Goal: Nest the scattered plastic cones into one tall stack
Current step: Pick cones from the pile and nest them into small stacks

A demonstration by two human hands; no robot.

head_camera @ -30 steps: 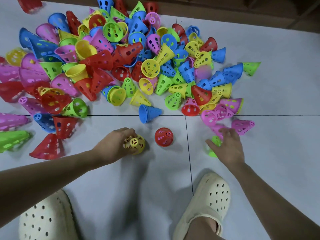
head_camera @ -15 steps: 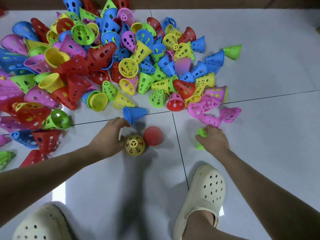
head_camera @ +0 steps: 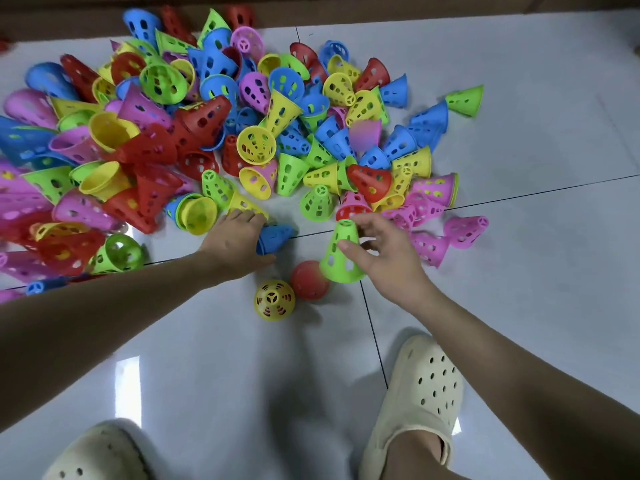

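Since half a second ago, a green cone (head_camera: 341, 252) has been lifted off the tiled floor (head_camera: 519, 271) and carried toward the middle, while the other hand has been moved onto a blue cone (head_camera: 275, 237).

At far left, the heap of scattered cones (head_camera: 207, 133) lies mostly on its side, unsorted, in red, pink, yellow, blue and green. Next, the left hand (head_camera: 235, 242) is laid over the wide end of the blue cone, fingers bent around it (a firm grip cannot be confirmed, since the fingertips are hidden). Just below and to the right, a yellow cone (head_camera: 274, 300) stands upright, touching or nearly touching a red cone (head_camera: 309, 280) that is blurred. The green cone is pinched at its side between thumb and fingers of the right hand (head_camera: 384, 254), tip up, above and partly in front of the red one. Cream clogs (head_camera: 420, 396) frame the bottom.

No real stack is judged to exist yet. If the green cone is lowered off-centre, the red cone could be knocked over or the yellow neighbour nudged away; a light pinch could also let it tilt.
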